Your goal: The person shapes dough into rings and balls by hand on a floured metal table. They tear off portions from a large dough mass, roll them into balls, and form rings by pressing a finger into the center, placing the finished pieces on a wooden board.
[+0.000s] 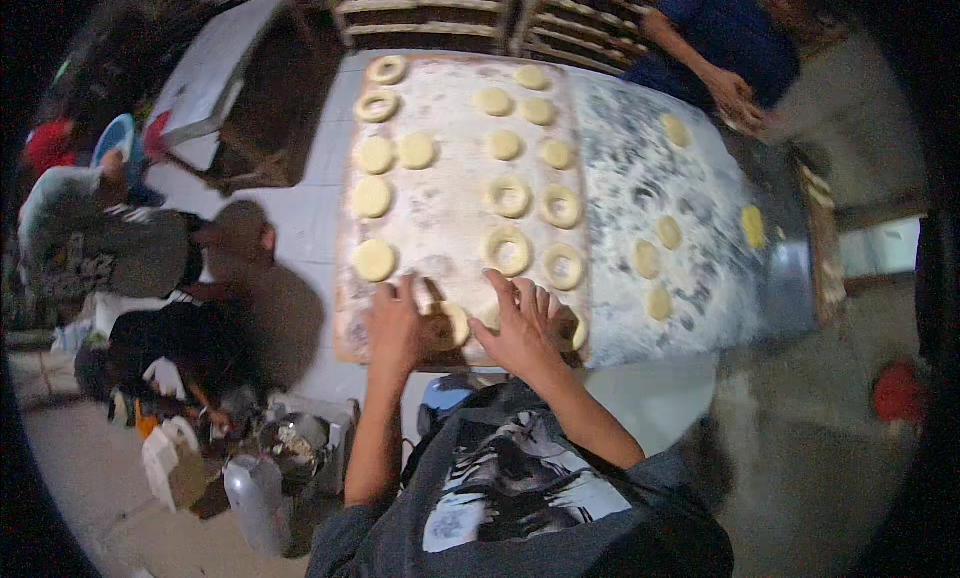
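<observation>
Dough rings (508, 269) and whole dough discs (375, 261), pale yellow, laid out in loose columns on the pale section of a floured desk (450, 203). Item one, rings: we count six lying clear of the hands, two at the far left corner and four grouped toward the right, each with an open centre. Item two, discs: we count nine on the same section, four in the left column and five in the far right portion, none with a hole. Item three, dark floured section (620, 158), adjoining on the right: four more discs, well apart from the pale section's stock, though some lie near one another. Item four, left hand (393, 323): fingers extended over the near edge, a further ring (458, 323) just beside them; we cannot tell whether it grips. Item five, right hand (520, 323): fingers spread, thumb well out to the left, more dough (578, 333) partly hidden beside it, shape unclear. Item six, a co-worker's hands (737, 100), held together past the far right edge, contents not legible to us. Status: we judge the lot partly finished, rings standing as done, discs as pieces left to be opened.
</observation>
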The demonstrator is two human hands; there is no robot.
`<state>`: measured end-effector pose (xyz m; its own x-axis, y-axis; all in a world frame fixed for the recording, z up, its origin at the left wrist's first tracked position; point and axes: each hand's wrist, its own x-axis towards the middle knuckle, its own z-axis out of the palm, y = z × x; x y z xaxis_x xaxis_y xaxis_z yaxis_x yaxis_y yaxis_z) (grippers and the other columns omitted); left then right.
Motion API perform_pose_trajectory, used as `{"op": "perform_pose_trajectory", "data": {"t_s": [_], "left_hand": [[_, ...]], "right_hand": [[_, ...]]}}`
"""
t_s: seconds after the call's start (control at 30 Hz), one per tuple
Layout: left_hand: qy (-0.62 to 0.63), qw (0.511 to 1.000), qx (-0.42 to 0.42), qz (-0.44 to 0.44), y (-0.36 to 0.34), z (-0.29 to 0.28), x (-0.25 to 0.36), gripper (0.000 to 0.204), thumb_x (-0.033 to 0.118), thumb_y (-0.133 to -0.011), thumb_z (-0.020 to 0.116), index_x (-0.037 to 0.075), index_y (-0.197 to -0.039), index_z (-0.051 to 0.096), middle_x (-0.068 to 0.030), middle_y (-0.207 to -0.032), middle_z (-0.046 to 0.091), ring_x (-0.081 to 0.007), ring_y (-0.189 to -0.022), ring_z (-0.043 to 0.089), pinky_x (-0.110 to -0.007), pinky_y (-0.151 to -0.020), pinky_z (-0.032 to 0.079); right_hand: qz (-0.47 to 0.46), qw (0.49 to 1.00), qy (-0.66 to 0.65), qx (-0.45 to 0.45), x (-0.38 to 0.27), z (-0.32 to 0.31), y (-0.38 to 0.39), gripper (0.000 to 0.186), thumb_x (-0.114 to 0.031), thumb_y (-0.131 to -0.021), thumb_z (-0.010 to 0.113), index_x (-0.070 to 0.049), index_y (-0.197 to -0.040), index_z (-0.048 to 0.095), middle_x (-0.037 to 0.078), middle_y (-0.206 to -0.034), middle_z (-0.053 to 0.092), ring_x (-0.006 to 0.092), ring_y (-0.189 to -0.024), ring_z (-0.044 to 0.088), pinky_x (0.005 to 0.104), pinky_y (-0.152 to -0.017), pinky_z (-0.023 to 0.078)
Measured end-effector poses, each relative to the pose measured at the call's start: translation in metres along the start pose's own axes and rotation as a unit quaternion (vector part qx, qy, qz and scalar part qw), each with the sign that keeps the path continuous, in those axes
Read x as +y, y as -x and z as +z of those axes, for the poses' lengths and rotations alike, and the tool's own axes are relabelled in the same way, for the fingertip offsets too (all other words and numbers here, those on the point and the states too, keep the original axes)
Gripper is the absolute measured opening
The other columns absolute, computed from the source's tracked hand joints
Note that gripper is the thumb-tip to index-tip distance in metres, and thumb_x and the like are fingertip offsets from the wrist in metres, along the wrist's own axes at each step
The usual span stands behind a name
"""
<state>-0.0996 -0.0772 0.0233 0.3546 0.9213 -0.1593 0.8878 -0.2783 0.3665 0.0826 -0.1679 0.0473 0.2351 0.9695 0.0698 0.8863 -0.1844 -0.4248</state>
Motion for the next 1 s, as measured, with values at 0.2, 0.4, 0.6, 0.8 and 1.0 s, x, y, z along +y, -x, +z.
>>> {"op": "perform_pose_trajectory", "data": {"t_s": [0.2, 0.4, 0.6, 0.8, 1.0], "left_hand": [[-0.010, 0.997, 0.072, 0.000, 0.004, 0.004, 0.006, 0.084, 0.020, -0.069, 0.087, 0.009, -0.142, 0.047, -0.0211, -0.117, 0.056, -0.0403, -0.108, 0.058, -0.050, -0.089, 0.048], [0.143, 0.979, 0.087, 0.118, -0.006, 0.016, 0.110, 0.073, 0.021, -0.080, 0.081, 0.000, -0.140, 0.046, -0.0260, -0.124, 0.053, -0.0434, -0.115, 0.054, -0.050, -0.098, 0.045], [0.371, 0.891, -0.220, 0.142, -0.012, 0.101, 0.265, 0.045, 0.035, -0.100, 0.062, -0.005, -0.121, 0.063, -0.0186, -0.087, 0.074, -0.0250, -0.083, 0.073, -0.037, -0.076, 0.056], [0.522, 0.818, -0.227, 0.078, 0.001, 0.101, 0.309, 0.032, 0.022, -0.098, 0.070, -0.004, -0.115, 0.069, -0.0089, -0.099, 0.074, -0.0125, -0.087, 0.068, -0.029, -0.079, 0.055], [0.513, 0.832, -0.182, 0.112, 0.003, 0.092, 0.310, 0.029, 0.014, -0.089, 0.077, -0.003, -0.112, 0.068, -0.0112, -0.099, 0.073, -0.0178, -0.088, 0.070, -0.033, -0.078, 0.056]], "right_hand": [[0.292, 0.948, -0.096, 0.076, 0.182, -0.063, 0.041, 0.048, -0.031, -0.089, 0.071, -0.004, -0.125, 0.058, 0.026, -0.117, 0.061, 0.0463, -0.107, 0.059, 0.0542, -0.093, 0.047], [0.262, 0.960, 0.096, -0.014, 0.278, -0.093, 0.040, 0.037, -0.030, -0.089, 0.072, -0.003, -0.109, 0.059, 0.020, -0.103, 0.066, 0.0425, -0.092, 0.064, 0.0501, -0.082, 0.050], [0.136, 0.904, -0.400, -0.060, 0.273, -0.123, 0.036, 0.039, -0.012, -0.086, 0.079, -0.007, -0.110, 0.048, 0.000, -0.090, 0.052, 0.0111, -0.087, 0.056, 0.0284, -0.075, 0.048], [0.098, 0.829, -0.546, -0.066, 0.273, -0.157, 0.043, 0.054, 0.002, -0.087, 0.073, -0.007, -0.126, 0.036, 0.014, -0.106, 0.061, 0.0197, -0.106, 0.063, 0.0331, -0.084, 0.055], [0.112, 0.945, -0.304, 0.040, 0.261, -0.132, 0.034, 0.051, 0.009, -0.081, 0.069, -0.007, -0.122, 0.043, 0.014, -0.106, 0.061, 0.0217, -0.101, 0.063, 0.0370, -0.082, 0.053]]}}
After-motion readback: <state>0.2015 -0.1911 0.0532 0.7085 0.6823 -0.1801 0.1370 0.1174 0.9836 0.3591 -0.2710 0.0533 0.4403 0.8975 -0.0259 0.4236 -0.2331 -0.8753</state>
